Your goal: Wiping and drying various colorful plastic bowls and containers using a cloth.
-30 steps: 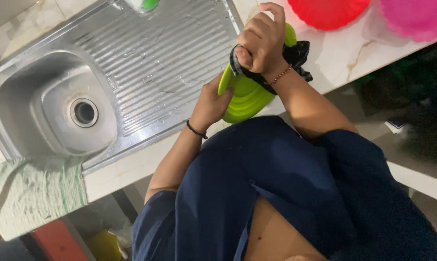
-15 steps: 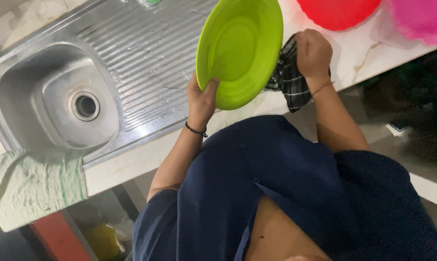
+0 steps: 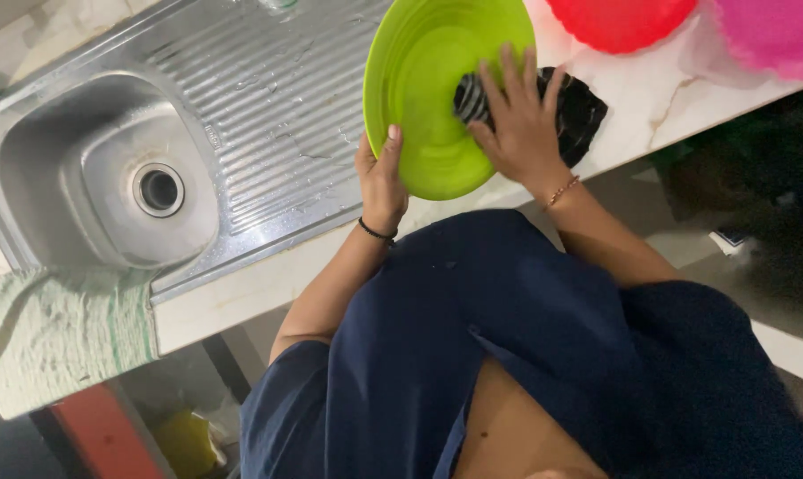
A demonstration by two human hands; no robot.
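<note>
- Since half a second ago the right hand (image 3: 519,133) has come off the counter beside the plate and now lies on the plate's inner face, bringing the dark checked cloth (image 3: 570,111) with it; the plate has stayed upright in much the same spot.
- The round lime-green plastic plate (image 3: 437,98) stands on edge, right of the ribbed steel drainboard (image 3: 268,115), its hollow side turned towards the person.
- The left hand (image 3: 379,173) is closed on the plate's lower left rim, thumb lying over the front of the edge.
- The right hand is spread wide, fingers flat, pressing the cloth against the plate's inside; part of the cloth hangs out past the plate's right edge.
- The round steel sink basin (image 3: 109,177) lies well to the left of the plate, beyond the drainboard.
- A pale green towel (image 3: 60,333) hangs over the counter's front edge, below the basin.
- A red plastic bowl (image 3: 619,18) sits just beyond the plate's upper right, and a pink plastic bowl (image 3: 774,35) further right, both on the white marble counter (image 3: 650,98).
- The counter's front edge runs just under the plate; the person's body stands close against it.
</note>
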